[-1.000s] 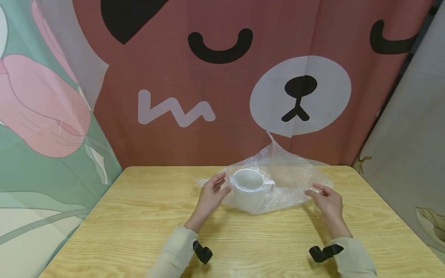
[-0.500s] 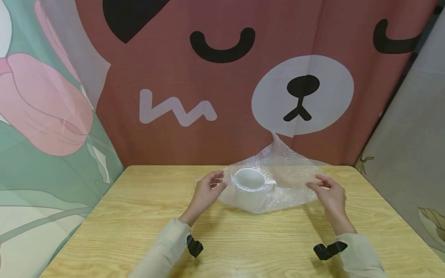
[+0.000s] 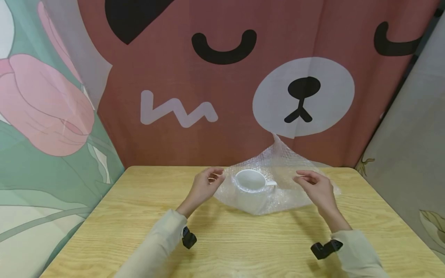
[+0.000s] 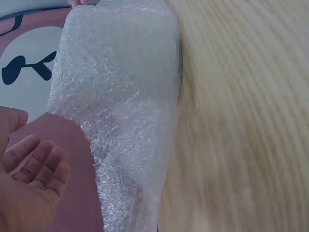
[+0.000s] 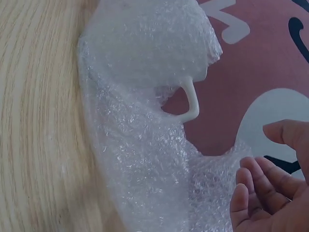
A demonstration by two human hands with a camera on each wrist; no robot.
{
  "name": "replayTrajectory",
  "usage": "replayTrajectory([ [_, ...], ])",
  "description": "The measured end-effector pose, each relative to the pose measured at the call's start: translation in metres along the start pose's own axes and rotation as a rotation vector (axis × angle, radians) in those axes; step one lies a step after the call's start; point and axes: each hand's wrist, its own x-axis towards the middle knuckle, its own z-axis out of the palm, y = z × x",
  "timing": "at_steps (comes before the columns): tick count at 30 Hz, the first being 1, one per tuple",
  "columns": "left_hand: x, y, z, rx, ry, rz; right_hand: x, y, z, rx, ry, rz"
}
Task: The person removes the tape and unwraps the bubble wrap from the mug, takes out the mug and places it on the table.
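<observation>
A white mug [image 3: 250, 181] stands upright on a sheet of clear bubble wrap [image 3: 259, 208], the front of which is folded up around its body. Its rim shows in the head view, and its handle [image 5: 194, 100] sticks out of the wrap in the right wrist view. Just left of the mug, my left hand [image 3: 203, 185] hovers at the wrap's edge, its fingers loosely bent and holding nothing. My right hand [image 3: 319, 190] is over the right part of the sheet, thumb and fingers apart, with nothing between them.
The wooden table [image 3: 243, 247] carries the wrap near its back edge. Behind hangs a red-brown curtain [image 3: 167, 143] with a bear print, and the wrap's peaked rear corner rises in front of it. Further curtains flank both sides.
My left hand has drawn left and slightly up from beside the mug. The right hand has moved up and left from the wrap's right side, where a corner now lies exposed. The mug stays put.
</observation>
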Motion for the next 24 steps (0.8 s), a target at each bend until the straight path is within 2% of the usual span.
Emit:
replayTrajectory([
  [8,0.007,0.002,0.000,0.051,-0.049,0.040,-0.002,-0.009,0.010,-0.055,-0.069,-0.122],
  [17,0.012,0.004,0.001,0.107,-0.079,0.102,-0.003,-0.019,0.019,-0.058,-0.115,-0.157],
  [24,0.016,0.005,0.002,0.154,-0.113,0.112,-0.003,-0.021,0.028,-0.103,-0.119,-0.184],
])
